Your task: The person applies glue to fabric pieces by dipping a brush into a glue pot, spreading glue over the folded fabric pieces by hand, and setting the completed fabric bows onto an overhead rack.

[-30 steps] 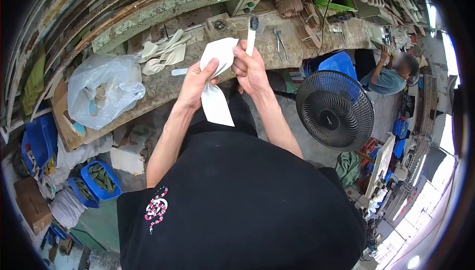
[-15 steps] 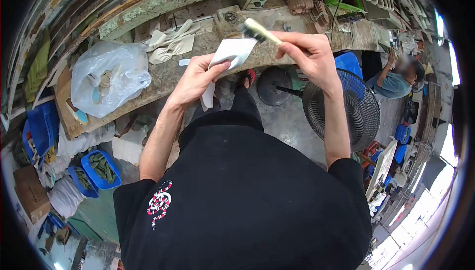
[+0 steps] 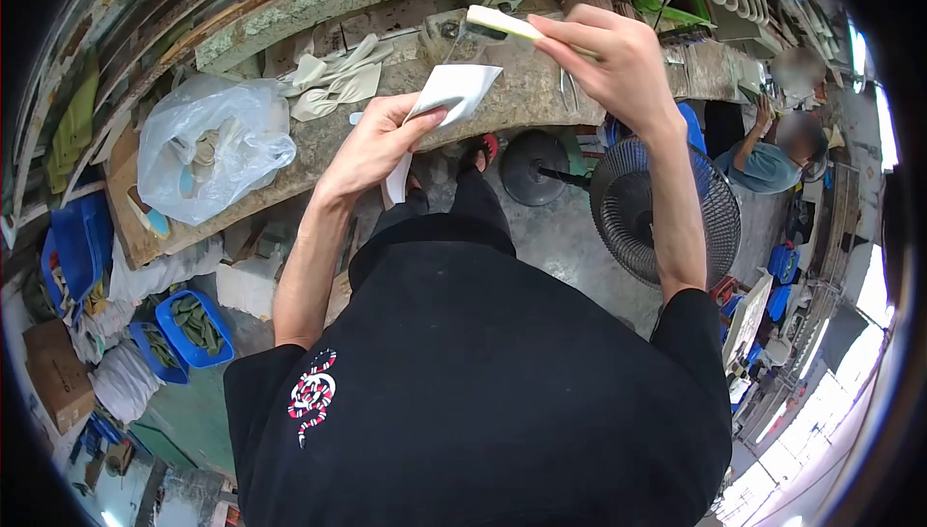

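Observation:
My left hand (image 3: 377, 149) is closed on a white folded piece (image 3: 457, 91), pinched between thumb and fingers, with one flap pointing up right and its other end hanging below the hand. My right hand (image 3: 618, 59) grips the handle of a pale brush (image 3: 504, 21) between thumb and fingers. The brush's dark bristles face down, over the bench and apart from the white piece. Close behind the bristles is a small container (image 3: 446, 32) on the bench. More white pieces (image 3: 338, 78) lie together left of it.
A clear plastic bag (image 3: 214, 151) rests on the worn workbench (image 3: 309, 155) at the left. Pliers (image 3: 569, 91) lie on the bench, partly behind my right hand. A black fan (image 3: 632, 204) stands at the right, with people (image 3: 763, 165) beyond. Blue bins (image 3: 196, 329) sit lower left.
My right hand has moved from beside the white piece up and right with the brush, which has turned bristles down. The white piece's lower end has swung left, still in my left hand.

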`<state>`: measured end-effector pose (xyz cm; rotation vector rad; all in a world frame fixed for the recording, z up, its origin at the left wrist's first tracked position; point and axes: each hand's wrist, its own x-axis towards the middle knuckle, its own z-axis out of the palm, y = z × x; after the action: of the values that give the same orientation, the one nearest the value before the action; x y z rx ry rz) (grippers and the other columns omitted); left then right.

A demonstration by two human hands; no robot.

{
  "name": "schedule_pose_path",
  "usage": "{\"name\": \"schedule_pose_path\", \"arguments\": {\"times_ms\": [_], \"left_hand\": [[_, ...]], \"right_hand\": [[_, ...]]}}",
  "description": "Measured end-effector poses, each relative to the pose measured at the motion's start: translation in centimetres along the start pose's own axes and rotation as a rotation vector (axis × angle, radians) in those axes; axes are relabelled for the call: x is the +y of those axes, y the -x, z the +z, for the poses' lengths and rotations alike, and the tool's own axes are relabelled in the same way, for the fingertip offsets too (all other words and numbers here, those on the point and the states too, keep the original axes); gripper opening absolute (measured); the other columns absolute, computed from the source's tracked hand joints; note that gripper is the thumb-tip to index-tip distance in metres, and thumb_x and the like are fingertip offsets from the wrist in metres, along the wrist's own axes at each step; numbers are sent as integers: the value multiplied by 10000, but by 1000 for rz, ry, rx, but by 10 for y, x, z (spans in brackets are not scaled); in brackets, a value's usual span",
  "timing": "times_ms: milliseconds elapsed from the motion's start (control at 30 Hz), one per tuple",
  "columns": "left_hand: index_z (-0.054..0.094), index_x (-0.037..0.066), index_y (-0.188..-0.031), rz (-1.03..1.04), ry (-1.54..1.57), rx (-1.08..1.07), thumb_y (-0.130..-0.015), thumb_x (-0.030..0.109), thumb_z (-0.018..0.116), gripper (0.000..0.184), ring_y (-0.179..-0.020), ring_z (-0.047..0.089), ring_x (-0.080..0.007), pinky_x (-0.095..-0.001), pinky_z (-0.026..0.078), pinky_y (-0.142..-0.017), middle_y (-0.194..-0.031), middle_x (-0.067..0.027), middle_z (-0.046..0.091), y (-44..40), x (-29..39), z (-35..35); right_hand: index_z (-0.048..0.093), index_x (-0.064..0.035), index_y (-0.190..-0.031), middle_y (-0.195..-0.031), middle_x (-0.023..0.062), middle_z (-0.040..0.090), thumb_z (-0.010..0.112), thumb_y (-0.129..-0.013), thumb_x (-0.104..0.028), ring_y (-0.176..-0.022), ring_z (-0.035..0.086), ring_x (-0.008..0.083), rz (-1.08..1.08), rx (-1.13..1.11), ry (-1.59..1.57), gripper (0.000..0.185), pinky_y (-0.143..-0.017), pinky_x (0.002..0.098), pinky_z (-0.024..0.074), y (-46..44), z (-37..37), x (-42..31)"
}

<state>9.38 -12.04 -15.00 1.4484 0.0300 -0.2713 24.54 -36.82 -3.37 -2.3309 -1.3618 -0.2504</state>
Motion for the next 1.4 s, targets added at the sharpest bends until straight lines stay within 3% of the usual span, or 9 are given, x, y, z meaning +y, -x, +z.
{"name": "schedule_pose_path", "arguments": {"times_ms": [133,300,700,833,933,1033,1067,1200,1400], "left_hand": [[718,21,-1194,15,-24,0,-1013,147,625,240,-667,418,-28,-237,343,-569,-752,82,543,3,3,-3],[719,3,-1135,43,4,4,-1014,143,622,209,-680,440,-25,-231,375,-593,-761,75,552,6,16,-4],[688,16,-1083,30,631,88,-1004,151,643,163,-640,484,-61,-210,387,-550,-880,-27,655,19,17,-12],[686,20,-1032,0,576,131,-1013,148,626,142,-631,474,-63,-213,365,-549,-851,-21,639,19,28,-9],[687,24,-1019,-10,480,114,-1007,163,642,146,-632,460,-58,-219,365,-574,-823,0,624,15,29,-8],[704,9,-1028,-3,302,84,-1002,132,639,142,-657,478,-55,-227,382,-599,-800,17,608,13,28,-13],[709,6,-1027,-1,197,54,-1001,125,640,141,-665,484,-54,-230,385,-606,-792,22,603,13,25,-16],[714,-21,-1038,41,65,16,-1001,106,637,153,-678,479,-47,-236,379,-612,-773,36,590,10,36,-7],[721,-10,-1035,60,26,32,-991,99,653,135,-650,467,-45,-238,370,-585,-746,37,580,11,42,-8]], "right_hand": [[791,-123,-1123,-730,43,656,767,-887,-192,-539,580,151,-151,-172,12,247,-502,311,463,-1,0,-30],[803,-144,-1072,-717,16,647,741,-905,-295,-577,617,165,7,31,-171,234,-519,329,479,2,2,-14],[793,-86,-1103,-694,49,647,765,-887,-122,-551,553,122,230,234,-188,221,-495,284,425,21,39,-14],[818,-158,-1018,-724,6,664,803,-858,-221,-513,581,126,49,311,-244,173,-469,296,447,22,23,-51],[813,-183,-1061,-722,9,652,798,-860,-249,-520,592,131,279,242,-64,212,-462,288,451,24,30,-19],[808,-100,-1055,-771,24,692,813,-834,-136,-584,611,109,-13,327,-152,224,-509,248,476,17,1,-33],[812,-197,-1040,-730,-16,645,805,-842,-247,-522,591,141,-79,256,-139,204,-469,289,448,12,-2,-45],[806,-203,-962,-711,-30,611,735,-900,-286,-523,586,160,-35,104,248,125,-470,306,458,-2,6,-6],[797,-162,-930,-700,15,600,756,-878,-293,-544,604,206,-52,119,-31,147,-485,330,461,-1,9,-30]]}}
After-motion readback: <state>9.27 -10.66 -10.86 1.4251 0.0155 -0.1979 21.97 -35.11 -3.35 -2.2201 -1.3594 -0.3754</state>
